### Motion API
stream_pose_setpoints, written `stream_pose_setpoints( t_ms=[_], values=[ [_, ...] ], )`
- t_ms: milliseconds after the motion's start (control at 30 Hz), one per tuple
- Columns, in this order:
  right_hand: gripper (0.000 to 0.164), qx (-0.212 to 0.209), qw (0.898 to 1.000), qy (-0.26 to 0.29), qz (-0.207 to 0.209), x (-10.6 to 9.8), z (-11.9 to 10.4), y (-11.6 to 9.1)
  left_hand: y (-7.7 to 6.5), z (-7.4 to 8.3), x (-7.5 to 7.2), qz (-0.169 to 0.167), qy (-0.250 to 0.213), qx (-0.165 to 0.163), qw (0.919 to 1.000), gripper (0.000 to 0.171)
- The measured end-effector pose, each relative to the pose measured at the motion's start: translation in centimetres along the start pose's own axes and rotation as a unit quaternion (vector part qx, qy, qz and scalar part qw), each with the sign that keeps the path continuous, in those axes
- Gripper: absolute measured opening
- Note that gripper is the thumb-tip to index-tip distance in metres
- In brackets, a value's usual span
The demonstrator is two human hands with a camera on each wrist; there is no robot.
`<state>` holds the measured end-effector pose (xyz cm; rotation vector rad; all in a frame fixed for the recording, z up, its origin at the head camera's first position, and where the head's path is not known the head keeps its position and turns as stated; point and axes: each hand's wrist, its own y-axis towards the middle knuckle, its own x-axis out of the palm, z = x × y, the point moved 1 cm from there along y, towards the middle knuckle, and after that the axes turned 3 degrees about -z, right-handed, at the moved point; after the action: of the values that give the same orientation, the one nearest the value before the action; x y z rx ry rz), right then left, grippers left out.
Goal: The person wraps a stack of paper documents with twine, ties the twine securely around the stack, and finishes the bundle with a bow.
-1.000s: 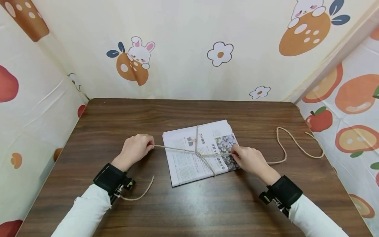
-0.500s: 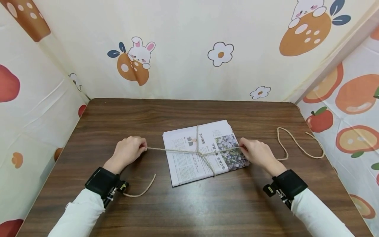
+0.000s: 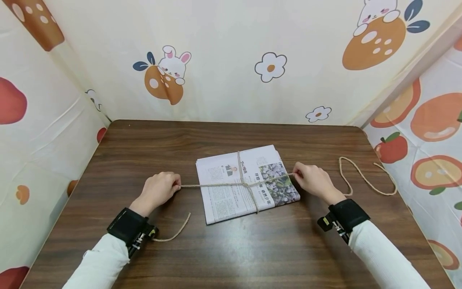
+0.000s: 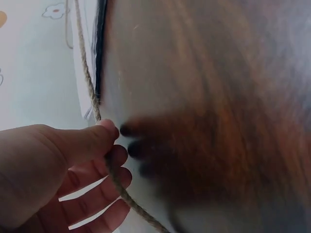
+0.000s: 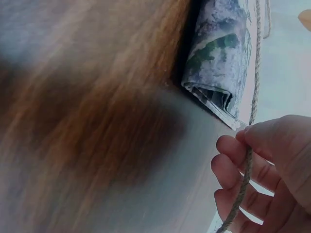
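A folded stack of newspaper (image 3: pixel 225 200) lies on the table, slightly turned. Twine (image 3: pixel 216 185) crosses over its top both ways and meets near the middle. On the left, my left hand (image 3: pixel 159 190) pinches one length of the twine between thumb and forefinger, just off the paper's left edge. My right hand (image 3: pixel 315 180) pinches the other length close to the right edge, beside the flower photo (image 3: pixel 279 182). Between the hands the twine runs nearly straight. In the left wrist view, twine (image 4: pixel 124 194) trails down past the curled fingers; the right wrist view shows a similar tail (image 5: pixel 238 204).
A loose tail of twine (image 3: pixel 364 178) winds across the table's right side. Another short end (image 3: pixel 180 228) lies near my left wrist. The brown wooden table (image 3: pixel 231 257) meets a printed curtain (image 3: pixel 223 80) at the back and sides.
My hands have drawn apart, the left leftward and the right to the right and slightly up, pulling the twine across the newspaper. Lately the newspaper has shifted slightly left and up in view.
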<state>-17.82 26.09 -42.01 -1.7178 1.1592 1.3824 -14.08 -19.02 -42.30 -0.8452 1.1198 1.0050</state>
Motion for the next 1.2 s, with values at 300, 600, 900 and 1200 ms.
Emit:
stream_pose_setpoints(
  t_ms=[300, 600, 900, 1200],
  values=[
    [0.005, 0.040, 0.996, 0.051, -0.053, 0.4, 0.1, 0.8, -0.2, 1.5, -0.4, -0.033, 0.019, 0.005, 0.9993, 0.016],
    [0.012, 0.054, 0.993, 0.075, -0.075, 0.4, -0.6, 1.0, 0.5, 3.9, -0.7, -0.070, 0.027, -0.027, 0.9968, 0.022],
    [0.028, 0.096, 0.982, 0.117, -0.110, 0.5, -1.6, 1.3, 1.5, 5.3, 0.1, -0.071, -0.157, -0.128, 0.9767, 0.049],
    [0.035, 0.161, 0.959, 0.154, -0.174, 0.0, -2.0, 2.1, 2.2, 5.4, 0.1, -0.089, -0.212, -0.148, 0.9618, 0.050]
  ],
)
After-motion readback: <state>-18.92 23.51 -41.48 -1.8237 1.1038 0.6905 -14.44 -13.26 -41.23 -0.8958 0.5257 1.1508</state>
